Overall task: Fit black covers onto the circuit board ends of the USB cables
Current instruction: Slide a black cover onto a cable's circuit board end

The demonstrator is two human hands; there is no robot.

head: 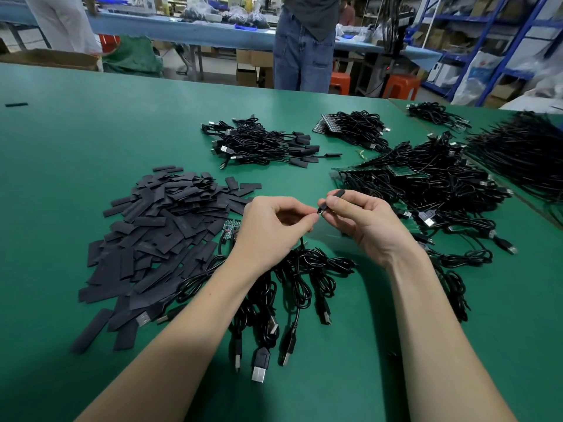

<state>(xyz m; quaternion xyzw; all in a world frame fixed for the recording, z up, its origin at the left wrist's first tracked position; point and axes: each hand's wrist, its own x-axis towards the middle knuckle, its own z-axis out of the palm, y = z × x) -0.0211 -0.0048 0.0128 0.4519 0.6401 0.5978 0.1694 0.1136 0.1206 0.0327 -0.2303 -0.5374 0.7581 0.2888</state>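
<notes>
Step in hand looks like sliding 1 black cover (332, 198) over a board end. To do it well: keep the sleeve mouth lined up with the board edge, feed straight, no twisting, push until the board is fully inside.

Right hand (362, 222): fingers curled, thumb and forefinger pinching the cover, which sticks out up and to the right past the fingertips. Left hand (271, 226): fingers curled, tips pinched on the cable end (318, 210) right at the cover's lower mouth. Fingertips of both hands nearly touch. Board itself too small to tell how far in it is.

The held USB cable (301, 242) drops below the left fingers. Loose covers pile (158, 226) sits left of the left hand; the finished pile (262, 144) sits beyond both hands.
</notes>
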